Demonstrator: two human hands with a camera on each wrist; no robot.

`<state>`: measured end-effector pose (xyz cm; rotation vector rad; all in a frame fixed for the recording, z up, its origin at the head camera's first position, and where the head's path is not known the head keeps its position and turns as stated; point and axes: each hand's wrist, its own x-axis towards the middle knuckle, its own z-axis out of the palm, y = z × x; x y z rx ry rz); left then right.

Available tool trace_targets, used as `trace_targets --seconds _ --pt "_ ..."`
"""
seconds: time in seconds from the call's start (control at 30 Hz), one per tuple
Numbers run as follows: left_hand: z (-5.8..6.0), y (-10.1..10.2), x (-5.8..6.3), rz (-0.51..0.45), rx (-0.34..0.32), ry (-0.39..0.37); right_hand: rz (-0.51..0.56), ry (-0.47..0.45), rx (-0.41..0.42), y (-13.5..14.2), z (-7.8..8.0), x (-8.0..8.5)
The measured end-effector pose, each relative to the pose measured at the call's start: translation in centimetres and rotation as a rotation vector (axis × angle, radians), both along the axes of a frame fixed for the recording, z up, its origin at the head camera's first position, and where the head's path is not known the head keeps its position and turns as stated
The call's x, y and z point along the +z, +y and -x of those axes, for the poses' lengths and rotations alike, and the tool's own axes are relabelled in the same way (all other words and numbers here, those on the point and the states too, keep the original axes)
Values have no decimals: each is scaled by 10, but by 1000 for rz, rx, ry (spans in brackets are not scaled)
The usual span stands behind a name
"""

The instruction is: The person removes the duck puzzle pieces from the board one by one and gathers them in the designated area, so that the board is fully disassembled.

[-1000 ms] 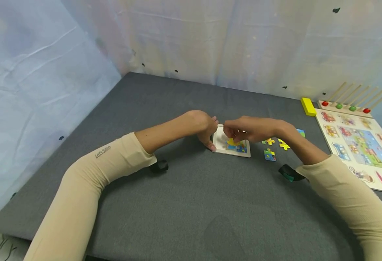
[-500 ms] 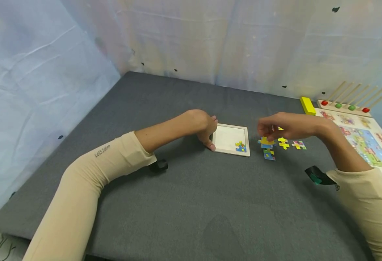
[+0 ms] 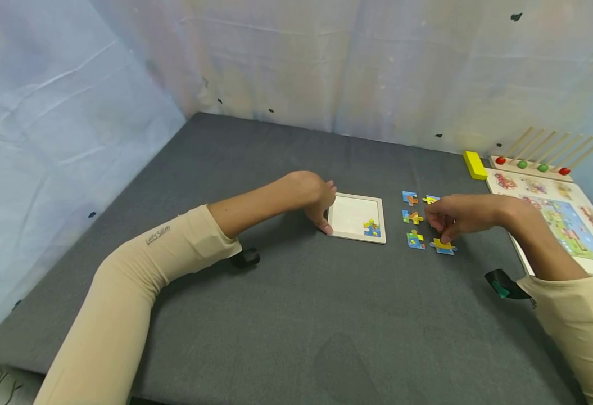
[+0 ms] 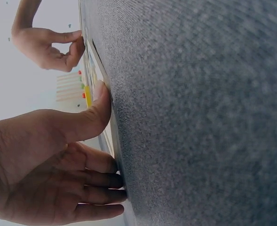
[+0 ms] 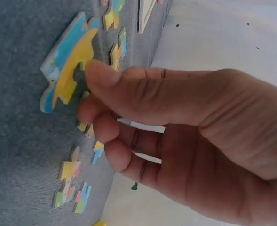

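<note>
A square wooden puzzle tray (image 3: 354, 211) lies on the grey cloth, with a small joined bit of jigsaw (image 3: 372, 228) in its near right corner. My left hand (image 3: 320, 207) holds the tray by its left side, the thumb at the near corner and the fingers behind. To the right, my right hand (image 3: 450, 215) holds a yellow-and-blue jigsaw piece (image 5: 67, 66) low over the cloth, thumb at its yellow edge; the index fingertip is hidden behind the thumb in the right wrist view. The other fingers are curled. Loose jigsaw pieces (image 3: 416, 240) lie left of this hand.
A large picture board (image 3: 574, 225) lies at the right. Behind it stands a wooden base with upright sticks (image 3: 544, 166) and red and green beads, beside a yellow block (image 3: 475, 165). A pale curtain (image 3: 296, 62) hangs along the table's far edge.
My right hand has moved from over the tray to the right, carrying the yellow-and-blue jigsaw piece out to the loose pieces and then nearer to me. My left hand stays at the tray.
</note>
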<state>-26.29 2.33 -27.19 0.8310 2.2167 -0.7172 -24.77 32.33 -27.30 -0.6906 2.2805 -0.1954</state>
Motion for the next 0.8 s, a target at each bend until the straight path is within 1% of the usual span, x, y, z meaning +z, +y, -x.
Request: trace_targets --seconds 0.17,0.27,0.37,0.43,0.53,0.63,0.73,0.8 --pt "1 0 -2 -2 14 -2 -24 27 -3 -4 0 1" --pt "1 0 -3 -7 15 -2 -28 45 11 -7 -1 3" --pt "2 0 -3 -9 14 -3 -7 68 37 -12 -1 4" --pt "1 0 -2 -9 12 -5 29 88 57 -16 -2 6" --pt "1 0 -2 -4 9 -6 86 141 112 -26 -2 9" --pt "1 -1 -1 0 9 -4 133 214 159 -40 -3 11" --pt "1 -1 -1 4 4 2 165 283 197 -56 -4 8" --pt "1 -1 -2 6 0 4 177 309 220 -67 -4 4"
